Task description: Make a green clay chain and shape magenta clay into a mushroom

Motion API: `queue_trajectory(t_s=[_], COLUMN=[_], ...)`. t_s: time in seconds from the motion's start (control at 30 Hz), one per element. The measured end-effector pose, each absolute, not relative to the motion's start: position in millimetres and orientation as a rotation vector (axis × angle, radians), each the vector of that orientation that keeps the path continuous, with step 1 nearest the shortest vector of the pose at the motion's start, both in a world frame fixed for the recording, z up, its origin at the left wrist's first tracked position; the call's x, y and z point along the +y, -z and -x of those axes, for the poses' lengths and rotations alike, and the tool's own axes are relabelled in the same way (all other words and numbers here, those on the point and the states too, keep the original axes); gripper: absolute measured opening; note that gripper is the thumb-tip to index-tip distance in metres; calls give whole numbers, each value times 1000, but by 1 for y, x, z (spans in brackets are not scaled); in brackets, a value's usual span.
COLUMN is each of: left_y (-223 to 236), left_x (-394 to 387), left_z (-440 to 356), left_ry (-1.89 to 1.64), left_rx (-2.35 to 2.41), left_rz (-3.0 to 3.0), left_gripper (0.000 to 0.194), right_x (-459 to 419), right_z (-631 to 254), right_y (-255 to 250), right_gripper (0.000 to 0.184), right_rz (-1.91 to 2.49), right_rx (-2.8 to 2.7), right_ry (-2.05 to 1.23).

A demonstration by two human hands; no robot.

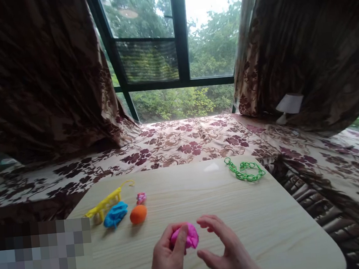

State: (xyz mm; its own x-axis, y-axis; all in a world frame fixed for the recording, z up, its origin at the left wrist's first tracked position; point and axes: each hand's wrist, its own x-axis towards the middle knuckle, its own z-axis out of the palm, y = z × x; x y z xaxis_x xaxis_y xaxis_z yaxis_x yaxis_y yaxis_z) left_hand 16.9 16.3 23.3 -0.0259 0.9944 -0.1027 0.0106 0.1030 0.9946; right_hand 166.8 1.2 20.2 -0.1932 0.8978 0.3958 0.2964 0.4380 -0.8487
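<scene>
My left hand (pixel 171 252) is closed around a soft, crumpled pink item (pixel 192 236), thumb across its top; it looks like thin fabric or a bag, its exact kind unclear. Just to the right, my right hand (pixel 222 246) holds nothing, its fingers and thumb spread apart and curved toward the pink item without touching it. An orange egg-shaped object (pixel 138 214) lies on the table left of my hands. Beside it rest a crumpled blue item (pixel 115 214) and a small pink-and-red patterned bundle (pixel 141 197).
A yellow plastic hanger-like piece with a hook (pixel 105 202) lies at the table's left edge. A green plastic chain (pixel 247 172) is at the far right of the pale wooden table (pixel 184 188). Behind are a floral-covered ledge (pixel 186 140), a small white lamp (pixel 290 104), curtains and a window.
</scene>
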Motion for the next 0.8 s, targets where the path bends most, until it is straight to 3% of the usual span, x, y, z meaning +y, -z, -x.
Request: queue_trajectory(t_s=[0.1,0.23,0.4,0.8], left_y=[-21,-21,-6,15], left_x=[21,23,28,29], left_z=[-23,-28,-21,-18], left_ry=[-1101,-1047,-1039,-1271], left_rx=[1344,1336,1415,1479], left_rz=[-1287,-1446,-1474,-1573], left_gripper=[32,37,41,34], right_x=[4,10,22,25], right_z=[-176,-179,-182,-171], right_y=[-15,-16,-12,-11], right_gripper=[43,65,35,34], right_rz=[1057,1056,1326,1348], right_rx=[-1724,-1811,-1923,-2140], right_ry=[-846,-829,-567,-397])
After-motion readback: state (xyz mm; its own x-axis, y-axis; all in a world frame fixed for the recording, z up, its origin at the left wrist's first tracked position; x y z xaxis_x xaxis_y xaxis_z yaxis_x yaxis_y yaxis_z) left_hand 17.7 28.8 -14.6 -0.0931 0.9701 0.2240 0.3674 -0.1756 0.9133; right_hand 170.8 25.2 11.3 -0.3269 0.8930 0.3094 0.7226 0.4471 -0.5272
